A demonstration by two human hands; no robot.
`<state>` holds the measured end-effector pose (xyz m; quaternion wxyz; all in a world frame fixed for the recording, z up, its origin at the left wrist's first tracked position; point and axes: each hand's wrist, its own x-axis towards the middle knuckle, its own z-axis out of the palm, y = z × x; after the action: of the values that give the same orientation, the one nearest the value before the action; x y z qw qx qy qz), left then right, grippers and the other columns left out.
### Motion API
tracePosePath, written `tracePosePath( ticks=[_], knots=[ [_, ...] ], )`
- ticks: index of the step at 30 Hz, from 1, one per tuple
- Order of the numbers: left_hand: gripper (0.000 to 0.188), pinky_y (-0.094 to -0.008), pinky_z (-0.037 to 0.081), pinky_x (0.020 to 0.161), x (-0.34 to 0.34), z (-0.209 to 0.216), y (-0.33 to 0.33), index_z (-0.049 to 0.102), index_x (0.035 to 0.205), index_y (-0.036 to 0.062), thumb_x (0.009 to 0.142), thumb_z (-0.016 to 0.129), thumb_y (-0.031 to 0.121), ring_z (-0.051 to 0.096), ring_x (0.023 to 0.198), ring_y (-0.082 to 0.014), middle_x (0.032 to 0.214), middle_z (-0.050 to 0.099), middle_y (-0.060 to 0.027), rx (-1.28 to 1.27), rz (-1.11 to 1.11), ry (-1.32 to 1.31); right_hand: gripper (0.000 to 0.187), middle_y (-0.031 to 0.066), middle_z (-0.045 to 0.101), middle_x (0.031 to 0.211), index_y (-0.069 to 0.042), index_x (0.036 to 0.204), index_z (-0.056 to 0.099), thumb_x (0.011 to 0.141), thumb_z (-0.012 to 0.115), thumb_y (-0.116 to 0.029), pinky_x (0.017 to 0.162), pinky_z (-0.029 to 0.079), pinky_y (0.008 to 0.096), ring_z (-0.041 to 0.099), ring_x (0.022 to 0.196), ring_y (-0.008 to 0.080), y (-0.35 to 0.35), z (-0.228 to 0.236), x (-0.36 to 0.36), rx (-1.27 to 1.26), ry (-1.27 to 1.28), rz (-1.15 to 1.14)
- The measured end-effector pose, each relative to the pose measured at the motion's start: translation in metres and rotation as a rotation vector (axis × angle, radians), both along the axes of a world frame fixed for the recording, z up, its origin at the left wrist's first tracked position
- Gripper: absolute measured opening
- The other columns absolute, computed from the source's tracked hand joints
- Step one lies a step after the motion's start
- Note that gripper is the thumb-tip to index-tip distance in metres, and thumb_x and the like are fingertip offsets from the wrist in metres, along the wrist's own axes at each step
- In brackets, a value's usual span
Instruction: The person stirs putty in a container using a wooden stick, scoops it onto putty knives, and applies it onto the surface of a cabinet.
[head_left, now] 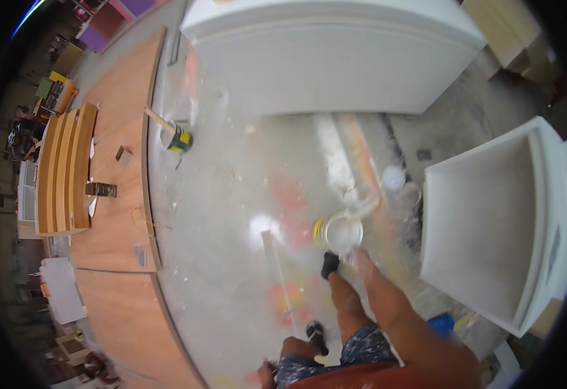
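Observation:
My right arm reaches down to an open can of white liquid with a yellow patch on its side. My right hand is at the can's near rim; it is blurred, and its grip cannot be made out. A pale, smeared stick-like thing juts from the can's far side. Low in the view, beside my knee, is my left hand, small and partly cut off; its fingers are unclear. A long, thin pale strip lies on the floor left of the can.
White cabinets stand ahead and at right, the latter an open box. Round lids lie beyond the can. A green-yellow can with a wooden stick stands by plywood sheets; curved wooden pieces rest on them.

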<state>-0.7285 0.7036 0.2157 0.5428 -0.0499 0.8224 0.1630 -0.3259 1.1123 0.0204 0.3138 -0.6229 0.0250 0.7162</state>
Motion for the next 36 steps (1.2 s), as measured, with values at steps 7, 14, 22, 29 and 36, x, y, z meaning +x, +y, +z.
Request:
tracePosePath(
  ticks=[7,14,22,29,36],
  knots=[
    [0.03,-0.0323,0.051,0.068,0.139,0.07,0.188,0.068,0.093,0.007,0.097,0.045,0.026,0.064,0.065,-0.018,0.075,0.068,-0.0039,0.019,-0.121,-0.201,0.037,0.0161,0.064,0.11,0.002,0.123,0.05,0.097,0.053,-0.023,0.075,0.058,0.0374,0.07,0.091,0.0304,0.211,-0.098,-0.065,-0.006,-0.083,-0.222],
    [0.033,-0.0293,0.047,0.065,0.181,0.09,0.326,0.065,0.105,0.0024,0.098,0.045,0.028,0.059,0.067,-0.0154,0.078,0.063,-0.0037,-0.124,0.199,-0.325,0.039,0.0162,0.067,0.107,-0.006,0.127,0.049,0.097,0.054,-0.029,0.073,0.057,0.0407,0.07,0.088,0.0312,0.302,-0.141,-0.075,0.011,-0.13,-0.077],
    [0.047,-0.0281,0.048,0.072,0.135,0.118,0.429,0.049,0.133,-0.0048,0.102,0.041,0.029,0.057,0.075,-0.0162,0.088,0.06,-0.009,0.172,0.226,-0.423,0.027,0.0221,0.069,0.089,-0.003,0.085,0.071,0.087,0.057,-0.027,0.074,0.052,0.0491,0.067,0.083,0.039,0.194,-0.037,-0.016,0.441,-0.805,1.309],
    [0.05,-0.0372,0.054,0.081,0.058,0.109,0.52,0.053,0.132,-0.0007,0.101,0.047,0.038,0.063,0.096,-0.0252,0.108,0.063,-0.0155,0.32,-0.394,-0.439,0.024,0.0219,0.065,0.112,-0.003,0.095,0.066,0.093,0.048,-0.019,0.087,0.049,0.0498,0.062,0.103,0.038,0.076,0.23,0.041,0.394,-1.102,1.246],
    [0.052,-0.0442,0.049,0.094,-0.005,0.102,0.63,0.036,0.148,0.0136,0.102,0.037,0.04,0.054,0.12,-0.0279,0.139,0.052,-0.0088,0.313,-0.085,-0.42,0.048,0.0246,0.046,0.142,-0.006,0.132,0.055,0.097,0.053,-0.039,0.109,0.036,0.0448,0.044,0.13,0.0421,0.031,0.627,0.213,0.135,-1.823,0.181]
  ],
)
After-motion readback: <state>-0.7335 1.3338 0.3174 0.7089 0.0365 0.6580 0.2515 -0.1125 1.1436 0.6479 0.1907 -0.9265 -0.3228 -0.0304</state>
